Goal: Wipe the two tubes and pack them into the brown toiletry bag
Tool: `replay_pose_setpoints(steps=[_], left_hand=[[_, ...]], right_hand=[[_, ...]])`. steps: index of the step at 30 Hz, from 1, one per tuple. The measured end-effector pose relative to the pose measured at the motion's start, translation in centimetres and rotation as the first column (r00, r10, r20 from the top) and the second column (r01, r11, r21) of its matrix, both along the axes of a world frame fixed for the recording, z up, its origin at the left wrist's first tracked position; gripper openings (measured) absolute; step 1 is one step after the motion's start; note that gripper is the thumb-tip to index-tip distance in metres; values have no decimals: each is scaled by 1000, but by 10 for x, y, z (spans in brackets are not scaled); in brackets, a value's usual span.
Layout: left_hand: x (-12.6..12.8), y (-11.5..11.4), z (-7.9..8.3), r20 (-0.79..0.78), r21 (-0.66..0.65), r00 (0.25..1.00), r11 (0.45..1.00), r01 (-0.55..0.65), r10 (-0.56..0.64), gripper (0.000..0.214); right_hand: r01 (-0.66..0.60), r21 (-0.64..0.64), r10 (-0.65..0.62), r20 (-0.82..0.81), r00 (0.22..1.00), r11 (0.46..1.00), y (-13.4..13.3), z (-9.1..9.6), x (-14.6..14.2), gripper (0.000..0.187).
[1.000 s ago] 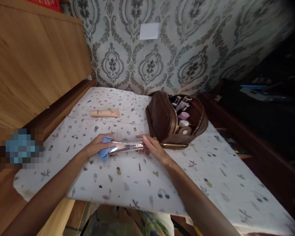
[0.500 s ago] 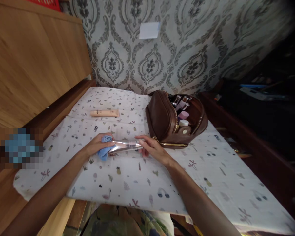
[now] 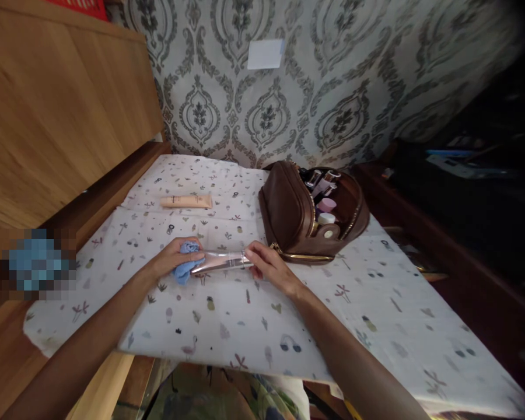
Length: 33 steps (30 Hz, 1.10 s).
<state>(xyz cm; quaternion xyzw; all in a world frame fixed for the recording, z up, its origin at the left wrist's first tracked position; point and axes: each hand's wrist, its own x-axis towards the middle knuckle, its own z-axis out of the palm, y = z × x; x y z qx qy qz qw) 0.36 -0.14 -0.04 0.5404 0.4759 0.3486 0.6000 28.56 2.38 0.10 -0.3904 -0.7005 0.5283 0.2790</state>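
nearest us, two bare forearms slant in from the lower corners over the patterned tablecloth (image 3: 245,335), bringing the hands almost face to face. the left hand (image 3: 172,259) is closed on a bunched blue cloth (image 3: 184,269), thumb on top, pressing it against the left end of a silver tube (image 3: 224,261). the right hand (image 3: 269,265) has fingers and thumb pinched on the tube's other end, hiding that tip. so the tube spans the gap between both hands; we cannot tell whether it touches the tablecloth. we judge the work on it to be midway: it is gripped with the cloth against it, not yet set down. beyond, at right, a brown bag (image 3: 282,204) stands unzipped, with several cosmetics (image 3: 326,205) inside, clear of both hands. farther left, a peach tube (image 3: 186,201) lies on its own; whether it is finished with, we cannot say. behind rises the patterned wall (image 3: 266,116).
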Motion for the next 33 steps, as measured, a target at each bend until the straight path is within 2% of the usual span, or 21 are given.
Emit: replay_pose_setpoints(steps=[8,10,11,13,15,17,18,20,23,25,28,30,33], left_hand=[[1,1,-2,-50,-8,999,1000,-16,15,39],[3,0,-1,-33,28,998,998,-56,57,41],[3,1,-1,-31,62,993,992,-112,114,42],[2,2,0,-54,151,947,940,-306,317,44],[1,3,4,-88,251,839,827,-502,536,45],[3,3,11,-122,345,770,754,-558,626,45],[8,3,16,-139,394,773,750,-531,620,44],[23,-1,28,-189,504,815,766,-398,548,44],[59,-6,44,-309,642,863,757,-121,400,47],[82,-7,49,-408,657,870,751,69,277,49],[101,-3,46,-579,641,798,698,319,166,40],[102,0,40,-669,635,718,650,417,193,35],[90,3,29,-718,650,634,605,460,288,35]], right_hand=[[47,41,-47,15,999,998,-1,-2,-3,52],[63,29,-62,-37,997,998,1,-4,-4,52],[73,22,-71,-66,995,997,2,-5,-4,51],[97,8,-95,-114,989,995,4,-6,-4,51],[130,-3,-129,-142,981,992,6,-6,-5,50],[147,-11,-147,-164,975,989,6,-6,-6,50],[143,-13,-144,-177,974,990,5,-5,-6,49],[118,-15,-118,-209,971,993,4,-3,-6,48],[76,-17,-78,-258,963,997,0,2,-6,46],[47,-10,-48,-291,956,999,0,3,-5,47],[6,22,1,-326,945,1000,2,2,-4,48],[-4,31,15,-339,941,1000,4,-1,-3,48],[-4,5,6,-337,942,1000,7,-7,-3,48]])
